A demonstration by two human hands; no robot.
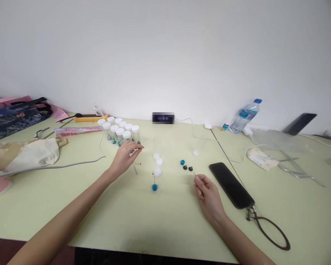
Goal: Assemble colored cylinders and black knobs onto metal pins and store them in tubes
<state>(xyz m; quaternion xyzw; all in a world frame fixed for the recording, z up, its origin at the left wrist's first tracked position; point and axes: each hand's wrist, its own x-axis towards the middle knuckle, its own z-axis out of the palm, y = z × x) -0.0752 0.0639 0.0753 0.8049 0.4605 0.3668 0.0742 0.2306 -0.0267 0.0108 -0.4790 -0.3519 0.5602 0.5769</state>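
Observation:
In the head view, my left hand (126, 154) hovers beside several clear tubes with white caps (120, 131). Its fingertips are pressed together, and whatever they hold, if anything, is too small to make out. My right hand (208, 195) pinches a thin wire with a hooked tip (194, 173). Just beyond that tip lie a small blue round piece (182, 162) and two small black pieces (190, 169). Between the hands are white caps (159, 161) and another blue piece (154, 187) with a thin wire standing up from it. A thin rod (135, 169) lies below my left hand.
Right of my right hand is a black phone (231, 186) with a looped strap (284, 235). A water bottle (245, 117) leans at the wall. On the left are a cloth bag (44, 152), a grey cable (71, 163) and a yellow power strip (89, 117).

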